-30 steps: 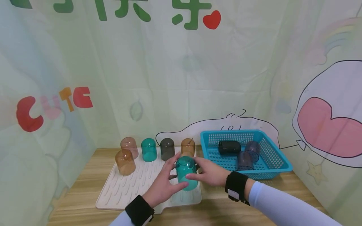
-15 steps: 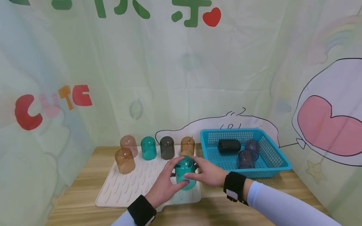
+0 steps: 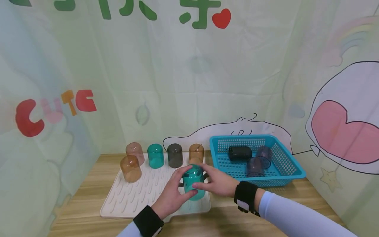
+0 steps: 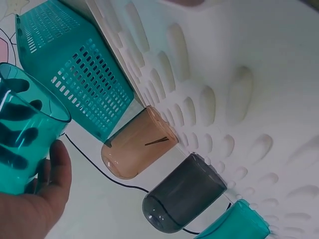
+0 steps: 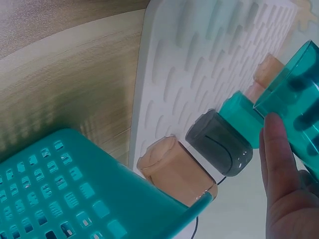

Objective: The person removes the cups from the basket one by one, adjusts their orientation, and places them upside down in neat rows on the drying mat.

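Observation:
A see-through teal cup (image 3: 193,181) is held bottom up over the front right of a white ridged drying mat (image 3: 139,194). My left hand (image 3: 173,191) grips its left side, fingers behind and thumb in front. From the right my right hand (image 3: 220,181) grips the same cup. In both wrist views the cup's rim is apart from the mat. Behind it on the mat, bottom up, stand an amber cup (image 3: 196,152), a grey cup (image 3: 175,155), another teal cup (image 3: 155,156), a pinkish cup (image 3: 135,153) and a second amber cup (image 3: 131,169).
At the right, a blue perforated basket (image 3: 284,181) stands close to the mat. In it lie a black cup (image 3: 240,153) and two purple-tinted cups (image 3: 264,156) on their sides. A printed curtain (image 3: 189,82) hangs behind the wooden table (image 3: 237,220).
The left fingers have come closer round the teal cup, which has barely moved. In the basket, the front purple-tinted cup has rocked slightly. The head view has tilted a little.

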`<action>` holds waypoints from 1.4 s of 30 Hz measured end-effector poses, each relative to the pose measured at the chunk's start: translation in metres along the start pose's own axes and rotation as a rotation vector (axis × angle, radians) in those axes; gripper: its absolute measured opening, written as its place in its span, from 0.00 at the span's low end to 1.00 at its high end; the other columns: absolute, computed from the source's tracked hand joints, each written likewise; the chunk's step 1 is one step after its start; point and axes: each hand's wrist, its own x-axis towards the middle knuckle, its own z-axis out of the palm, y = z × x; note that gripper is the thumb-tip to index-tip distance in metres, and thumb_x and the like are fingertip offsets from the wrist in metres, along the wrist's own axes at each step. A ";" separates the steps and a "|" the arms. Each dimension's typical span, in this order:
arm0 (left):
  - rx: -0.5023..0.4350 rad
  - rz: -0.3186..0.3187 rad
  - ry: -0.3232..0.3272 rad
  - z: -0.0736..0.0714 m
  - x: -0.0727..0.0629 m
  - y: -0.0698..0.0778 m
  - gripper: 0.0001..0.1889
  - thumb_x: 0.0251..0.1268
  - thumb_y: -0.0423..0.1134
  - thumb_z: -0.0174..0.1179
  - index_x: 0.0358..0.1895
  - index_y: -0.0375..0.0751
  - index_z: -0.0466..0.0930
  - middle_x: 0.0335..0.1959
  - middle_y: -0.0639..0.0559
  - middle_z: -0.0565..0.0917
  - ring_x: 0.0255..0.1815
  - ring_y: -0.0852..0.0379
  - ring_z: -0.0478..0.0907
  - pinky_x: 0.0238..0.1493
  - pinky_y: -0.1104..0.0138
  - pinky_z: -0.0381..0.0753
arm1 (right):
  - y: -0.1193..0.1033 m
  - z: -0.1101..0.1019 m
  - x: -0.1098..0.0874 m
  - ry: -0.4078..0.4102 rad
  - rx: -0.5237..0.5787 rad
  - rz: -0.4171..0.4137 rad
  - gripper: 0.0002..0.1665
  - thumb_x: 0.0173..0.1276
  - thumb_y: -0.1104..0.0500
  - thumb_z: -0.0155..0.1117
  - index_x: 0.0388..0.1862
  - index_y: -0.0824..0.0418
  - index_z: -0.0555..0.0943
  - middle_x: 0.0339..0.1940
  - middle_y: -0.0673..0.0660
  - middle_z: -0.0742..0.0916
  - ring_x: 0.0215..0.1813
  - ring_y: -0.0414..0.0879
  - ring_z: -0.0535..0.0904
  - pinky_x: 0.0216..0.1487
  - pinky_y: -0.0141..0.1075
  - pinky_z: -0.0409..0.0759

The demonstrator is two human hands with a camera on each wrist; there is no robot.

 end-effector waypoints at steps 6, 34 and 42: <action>0.018 -0.053 -0.003 -0.003 -0.001 -0.003 0.39 0.63 0.49 0.71 0.74 0.66 0.60 0.74 0.45 0.66 0.70 0.41 0.71 0.60 0.46 0.82 | 0.002 0.001 -0.001 0.020 -0.001 -0.024 0.43 0.70 0.36 0.64 0.78 0.50 0.63 0.62 0.51 0.80 0.58 0.49 0.80 0.54 0.41 0.86; 0.152 -0.174 0.112 -0.037 0.003 -0.033 0.40 0.62 0.49 0.72 0.75 0.59 0.61 0.77 0.42 0.64 0.75 0.36 0.66 0.65 0.42 0.77 | 0.035 0.034 -0.009 -0.135 -0.293 -0.087 0.19 0.76 0.49 0.61 0.61 0.53 0.81 0.47 0.43 0.86 0.46 0.34 0.79 0.55 0.34 0.83; 0.152 -0.192 0.134 -0.047 0.005 -0.038 0.41 0.64 0.47 0.71 0.76 0.57 0.58 0.77 0.40 0.63 0.74 0.35 0.67 0.67 0.43 0.76 | 0.043 0.042 -0.010 -0.198 -0.359 -0.072 0.17 0.75 0.49 0.63 0.58 0.51 0.83 0.46 0.41 0.87 0.44 0.31 0.78 0.57 0.36 0.83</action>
